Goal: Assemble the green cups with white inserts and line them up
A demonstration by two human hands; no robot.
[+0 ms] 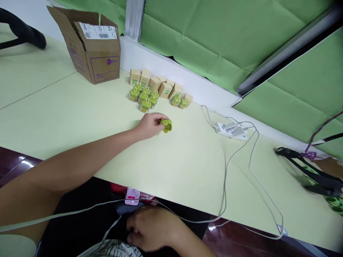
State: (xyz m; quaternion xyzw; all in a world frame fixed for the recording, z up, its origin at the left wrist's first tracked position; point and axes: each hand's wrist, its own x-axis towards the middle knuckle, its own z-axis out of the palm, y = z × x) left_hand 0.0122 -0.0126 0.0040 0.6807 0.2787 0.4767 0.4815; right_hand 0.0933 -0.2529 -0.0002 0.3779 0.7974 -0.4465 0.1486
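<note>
My left hand (151, 125) is above the table, thumb and fingers pinched on a hollow green lid (167, 125) with a scalloped rim. Its opening faces to the right. Just beyond that hand stands a cluster of small clear jars (146, 105) with green lids and pale loops on top. Two more such jars (176, 100) stand to the right of the cluster. My right hand (151, 228) lies low over my lap, below the table edge, with its fingers curled in; nothing shows between them, though the palm is hidden.
Small cardboard boxes (165, 90) line the wall behind the jars. An open carton (104, 67) stands at the back left. A white power strip (230, 131) with trailing cables lies to the right. Black stands are at both sides (308, 167). A cable crosses my lap.
</note>
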